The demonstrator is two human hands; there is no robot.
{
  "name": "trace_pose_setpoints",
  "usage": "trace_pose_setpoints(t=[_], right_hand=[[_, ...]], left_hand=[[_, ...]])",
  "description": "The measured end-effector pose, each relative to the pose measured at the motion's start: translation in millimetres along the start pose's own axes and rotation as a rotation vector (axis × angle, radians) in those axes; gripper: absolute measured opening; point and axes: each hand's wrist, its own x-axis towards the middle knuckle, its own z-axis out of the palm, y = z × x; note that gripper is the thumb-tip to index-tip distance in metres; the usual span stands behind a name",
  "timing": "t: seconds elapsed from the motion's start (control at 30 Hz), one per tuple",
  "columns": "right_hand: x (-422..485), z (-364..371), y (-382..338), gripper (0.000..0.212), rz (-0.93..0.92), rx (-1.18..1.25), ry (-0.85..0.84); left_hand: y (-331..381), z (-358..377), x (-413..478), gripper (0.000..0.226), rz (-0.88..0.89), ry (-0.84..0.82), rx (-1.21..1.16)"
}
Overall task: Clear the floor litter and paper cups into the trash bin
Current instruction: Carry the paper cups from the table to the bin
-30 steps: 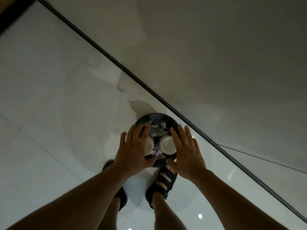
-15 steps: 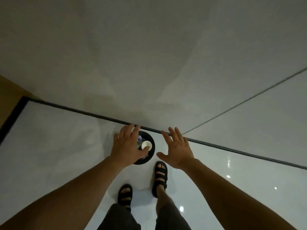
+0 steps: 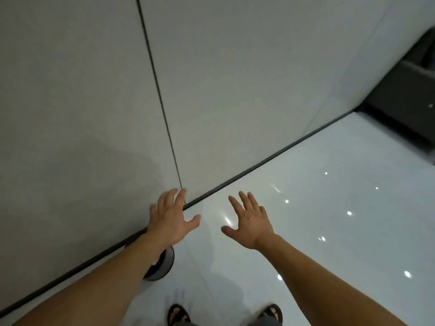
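The round dark trash bin [image 3: 164, 264] stands on the glossy white floor against the wall, mostly hidden under my left forearm; only its right rim and side show. What lies inside it is out of sight. My left hand [image 3: 170, 217] hovers above and beyond the bin, fingers spread and empty. About a hand's width to its right, my right hand [image 3: 250, 220] is held out over the floor, fingers spread, holding nothing.
A pale wall [image 3: 94, 114] with a dark vertical seam and a black baseboard [image 3: 259, 163] runs diagonally across the view. A dark piece of furniture [image 3: 409, 95] sits at the far right. My sandalled feet [image 3: 179, 314] stand at the bottom edge.
My view has swung right and risen; the bin slid from between my hands to under my left forearm. Both hands lifted away from the bin and stay spread and empty.
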Motion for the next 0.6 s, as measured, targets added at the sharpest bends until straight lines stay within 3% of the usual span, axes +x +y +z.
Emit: trace_pose_setpoints(t=[0.4,0.6], right_hand=[[-188,-25,297,0.091,0.539,0.193,0.167],[-264,-28,407,0.09,0.786,0.283,0.242]], left_hand=[[372,69,8,0.085,0.582,-0.086,0.053],[516,115,-6,0.085,0.812,-0.18,0.083]])
